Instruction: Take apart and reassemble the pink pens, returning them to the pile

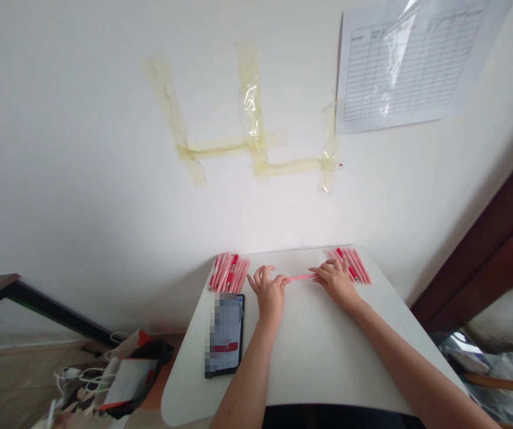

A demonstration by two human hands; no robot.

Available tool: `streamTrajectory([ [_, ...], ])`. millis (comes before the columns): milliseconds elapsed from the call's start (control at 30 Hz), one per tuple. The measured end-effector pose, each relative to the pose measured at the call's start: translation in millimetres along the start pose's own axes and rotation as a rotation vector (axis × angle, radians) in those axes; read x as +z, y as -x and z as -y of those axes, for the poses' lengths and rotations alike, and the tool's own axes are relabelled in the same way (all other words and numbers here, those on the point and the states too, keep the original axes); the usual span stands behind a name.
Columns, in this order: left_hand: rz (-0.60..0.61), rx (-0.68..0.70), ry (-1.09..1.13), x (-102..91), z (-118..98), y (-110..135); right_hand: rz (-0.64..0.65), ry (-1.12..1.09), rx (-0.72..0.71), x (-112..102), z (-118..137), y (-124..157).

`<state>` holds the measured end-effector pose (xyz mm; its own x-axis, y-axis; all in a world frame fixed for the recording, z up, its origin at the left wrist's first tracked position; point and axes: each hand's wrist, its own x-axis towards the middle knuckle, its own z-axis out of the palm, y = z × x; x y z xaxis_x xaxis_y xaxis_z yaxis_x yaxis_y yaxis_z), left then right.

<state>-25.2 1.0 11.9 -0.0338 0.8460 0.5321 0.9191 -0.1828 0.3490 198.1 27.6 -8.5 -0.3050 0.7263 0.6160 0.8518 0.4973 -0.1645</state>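
A single pink pen (301, 277) lies crosswise near the far edge of the small white table (319, 351). My left hand (269, 291) pinches its left end, the other fingers spread above. My right hand (336, 277) grips its right end. To the left, a pile of several pink pens (229, 273) with red caps lies by the wall. Another pile of pink pens (358, 264) sits just beyond my right hand.
A dark tablet (224, 335) with a lit screen lies on the table's left side. A white wall with yellowed tape strips (252, 119) and a printed table sheet (410, 59) rises behind. Bags and cables (117, 375) clutter the floor at left; a dark wooden frame (493, 250) stands at right.
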Motion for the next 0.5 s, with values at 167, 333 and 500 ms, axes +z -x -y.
streamTrajectory([
  [167,0.021,0.035,-0.02,0.8,0.7,0.7,-0.056,0.029,-0.012,-3.5,-0.5,-1.0],
  [333,0.07,0.047,-0.029,-0.3,-1.8,-0.1,-0.144,0.065,-0.01,-6.2,3.6,-1.8],
  [500,0.119,-0.002,0.017,-0.9,-1.3,-0.8,-0.197,0.079,-0.035,-7.1,4.3,-2.3],
])
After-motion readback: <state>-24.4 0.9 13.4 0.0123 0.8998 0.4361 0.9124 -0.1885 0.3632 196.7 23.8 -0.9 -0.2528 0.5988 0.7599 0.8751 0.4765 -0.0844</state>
